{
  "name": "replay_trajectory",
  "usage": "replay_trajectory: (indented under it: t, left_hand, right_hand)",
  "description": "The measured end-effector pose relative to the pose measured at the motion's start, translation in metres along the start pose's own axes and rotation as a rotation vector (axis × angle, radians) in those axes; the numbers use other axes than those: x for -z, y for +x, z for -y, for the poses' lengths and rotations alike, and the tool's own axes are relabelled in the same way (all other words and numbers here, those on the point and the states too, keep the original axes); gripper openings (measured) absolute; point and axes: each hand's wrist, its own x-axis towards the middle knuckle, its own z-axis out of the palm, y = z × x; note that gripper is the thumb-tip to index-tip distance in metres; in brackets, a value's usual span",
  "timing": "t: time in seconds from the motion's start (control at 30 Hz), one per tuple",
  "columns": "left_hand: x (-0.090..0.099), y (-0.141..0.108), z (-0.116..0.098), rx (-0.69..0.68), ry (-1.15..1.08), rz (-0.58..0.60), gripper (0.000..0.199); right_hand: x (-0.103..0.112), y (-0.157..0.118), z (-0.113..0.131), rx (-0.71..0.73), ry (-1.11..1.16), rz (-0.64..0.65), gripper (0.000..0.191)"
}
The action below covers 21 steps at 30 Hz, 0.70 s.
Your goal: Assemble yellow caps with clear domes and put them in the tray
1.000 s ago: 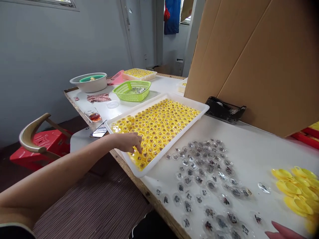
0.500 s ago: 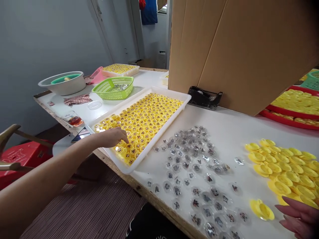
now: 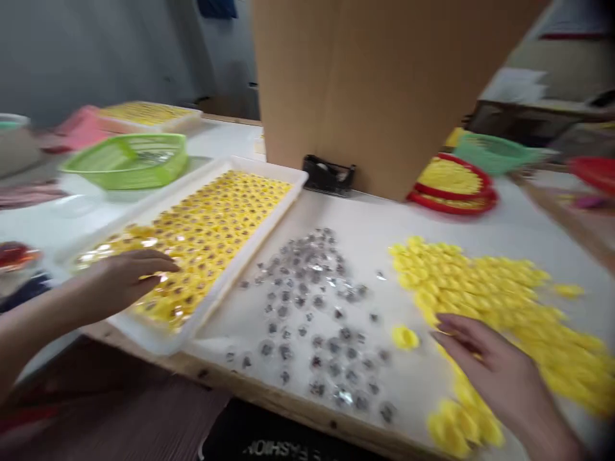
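Observation:
My left hand (image 3: 127, 278) hovers over the near end of a white tray (image 3: 262, 246). Its fingers are slightly apart, and no held piece shows. Rows of small round yellow pieces with printed centres (image 3: 211, 224) fill the tray. My right hand (image 3: 485, 358) is at the left side of a heap of plain yellow hat-shaped pieces (image 3: 485, 282). Thumb and forefinger stand a little apart there, with yellow pieces behind them. One loose yellow piece (image 3: 405, 337) lies just left of those fingertips. Between the hands, many clear domed discs with dark prints (image 3: 317, 301) are scattered.
Behind the discs stand a black tape dispenser (image 3: 329, 176) and a large cardboard sheet (image 3: 365, 96). A green basket (image 3: 129, 163) and another filled tray (image 3: 144, 114) are at the back left. Red trays (image 3: 451, 186) hold yellow pieces at right. The wooden table edge (image 3: 269, 394) runs in front.
The view has swung to the right. My left hand has lifted from the pieces in the tray, its fingers more spread. My right hand has come farther into view beside the yellow heap.

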Motion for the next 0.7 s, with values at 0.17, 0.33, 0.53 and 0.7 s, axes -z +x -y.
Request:
replay_trajectory:
  t: [0.17,0.33,0.53,0.7]
  left_hand:
    - [-0.037,0.022,-0.108,-0.119,-0.387,-0.031,0.030]
    - [-0.091,0.046,-0.222,-0.029,-0.820,0.209,0.027]
    - [-0.126,0.054,-0.256,0.317,-1.503,0.524,0.036]
    - [-0.123,0.057,-0.259,0.354,-2.004,0.663,0.028]
  right_hand:
    - [0.000,0.007,0.006,0.061,-0.291,0.262,0.030]
    - [-0.017,0.009,0.018,0.037,-0.416,0.430,0.025]
    - [-0.026,0.005,0.048,0.121,-0.198,0.409,0.023]
    - [-0.031,0.012,0.084,0.280,0.132,0.443,0.029]
